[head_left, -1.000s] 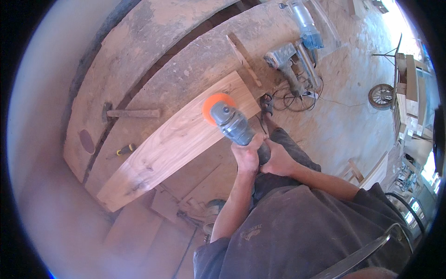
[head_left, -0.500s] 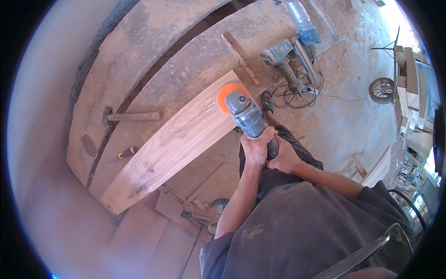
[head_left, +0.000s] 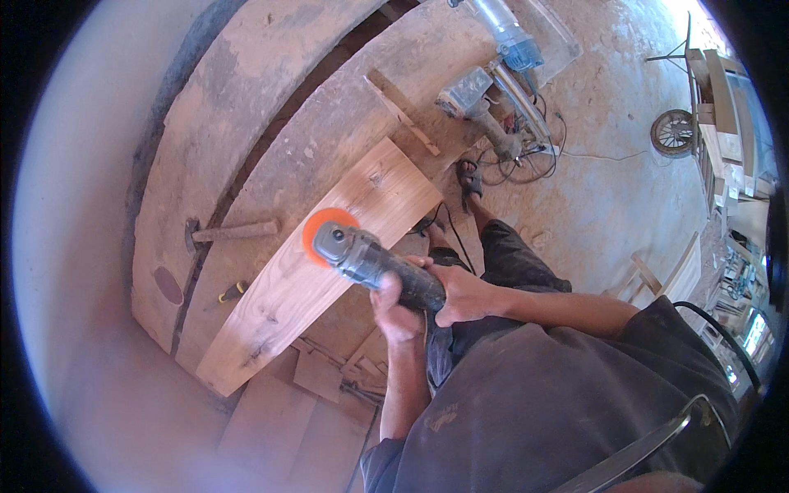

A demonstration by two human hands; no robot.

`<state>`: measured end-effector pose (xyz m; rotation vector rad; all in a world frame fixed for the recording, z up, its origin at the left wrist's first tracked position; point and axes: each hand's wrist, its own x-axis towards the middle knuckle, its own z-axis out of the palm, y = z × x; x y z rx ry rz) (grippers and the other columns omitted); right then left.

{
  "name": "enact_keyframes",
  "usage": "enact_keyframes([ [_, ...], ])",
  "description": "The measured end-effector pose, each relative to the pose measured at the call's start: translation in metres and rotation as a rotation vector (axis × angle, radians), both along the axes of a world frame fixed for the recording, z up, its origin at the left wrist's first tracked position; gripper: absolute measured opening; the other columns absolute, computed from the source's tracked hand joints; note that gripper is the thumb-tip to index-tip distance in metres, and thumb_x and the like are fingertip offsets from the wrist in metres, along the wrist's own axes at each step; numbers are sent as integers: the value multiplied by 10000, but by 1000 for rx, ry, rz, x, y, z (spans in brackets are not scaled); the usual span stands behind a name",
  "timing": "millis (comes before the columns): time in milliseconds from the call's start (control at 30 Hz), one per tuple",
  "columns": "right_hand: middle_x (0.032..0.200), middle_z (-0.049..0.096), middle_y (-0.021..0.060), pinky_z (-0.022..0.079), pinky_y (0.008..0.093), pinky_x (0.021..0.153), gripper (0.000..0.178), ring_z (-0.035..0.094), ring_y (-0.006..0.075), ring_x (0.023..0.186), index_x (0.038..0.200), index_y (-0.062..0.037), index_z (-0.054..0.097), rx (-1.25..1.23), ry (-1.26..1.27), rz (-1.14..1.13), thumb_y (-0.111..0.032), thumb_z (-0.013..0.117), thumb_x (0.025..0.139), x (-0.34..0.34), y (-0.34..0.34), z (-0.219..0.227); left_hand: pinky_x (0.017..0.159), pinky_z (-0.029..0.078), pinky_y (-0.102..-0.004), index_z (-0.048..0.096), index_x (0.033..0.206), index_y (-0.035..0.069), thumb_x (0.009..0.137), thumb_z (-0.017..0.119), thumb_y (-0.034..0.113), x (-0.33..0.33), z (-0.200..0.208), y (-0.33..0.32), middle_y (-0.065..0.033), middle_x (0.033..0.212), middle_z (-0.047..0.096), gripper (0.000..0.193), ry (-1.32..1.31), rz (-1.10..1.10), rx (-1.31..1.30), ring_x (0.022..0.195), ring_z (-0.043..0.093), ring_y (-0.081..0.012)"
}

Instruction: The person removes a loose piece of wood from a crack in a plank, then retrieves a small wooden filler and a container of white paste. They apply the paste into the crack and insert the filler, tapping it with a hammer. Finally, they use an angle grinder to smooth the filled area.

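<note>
An angle grinder with a round orange disc lies over a pale wooden board with dark knots. The disc is over the board's face, near its upper half; whether it touches the wood I cannot tell. My right hand is wrapped round the rear of the dark grinder body. Against the body's near side, closer to the head, is my left hand, slightly smeared, its thumb up along the tool and its other fingers partly hidden.
Left of the board lie a hammer, a yellow-black screwdriver and a round sanding disc. Beyond its far end are a wood strip, a dusty power tool with cords and a blue-grey tool. Board offcuts lie below.
The grinder has swung left and toward me along the board, from the far end nearer its middle. My left hand has shifted down and left, and my view has moved slightly.
</note>
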<state>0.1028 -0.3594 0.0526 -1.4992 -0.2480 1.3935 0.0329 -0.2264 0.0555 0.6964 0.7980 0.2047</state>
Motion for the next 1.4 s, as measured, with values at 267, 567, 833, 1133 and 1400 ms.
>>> enact_keyframes([
  [267, 795, 621, 52, 492, 318, 705, 328, 607, 187, 757, 871, -23, 642, 144, 255, 113, -41, 749, 562, 7, 47, 6, 878, 546, -470, 515, 1326, -14, 881, 616, 726, -16, 25, 45, -238, 1084, 665, 869, -58, 90, -98, 979, 665, -364],
  [567, 811, 660, 33, 513, 329, 715, 357, 637, 170, 758, 918, -17, 680, 247, 178, 489, -227, 841, 678, 6, 112, 14, 833, 584, -418, 574, 1184, -70, 897, 762, 336, -65, 30, 97, -206, 1033, 685, 532, -126, 177, 129, 923, 690, -297],
  [833, 1030, 737, 241, 580, 461, 815, 282, 735, 355, 974, 1119, 13, 702, 38, -882, 257, -173, 654, 913, 81, 290, -45, 730, 476, -269, 689, 1038, -19, 866, 808, 133, -125, 34, 182, -8, 923, 667, 259, 402, 358, 490, 790, 575, -96],
  [1133, 936, 734, 235, 567, 482, 753, 263, 730, 362, 915, 938, 10, 728, -173, -1210, 659, -129, 737, 715, 53, 411, -118, 660, 488, -292, 717, 1001, -22, 824, 816, 162, -147, 60, 247, -32, 835, 692, 274, 670, 279, 765, 721, 580, -105],
  [1400, 750, 683, 161, 504, 428, 612, 229, 676, 257, 713, 872, -16, 697, -345, -646, 562, -86, 725, 656, 111, 348, -33, 825, 546, -466, 717, 991, -37, 763, 774, 324, -95, 85, 355, -214, 917, 739, 431, 1108, -139, 1370, 867, 716, -368],
])
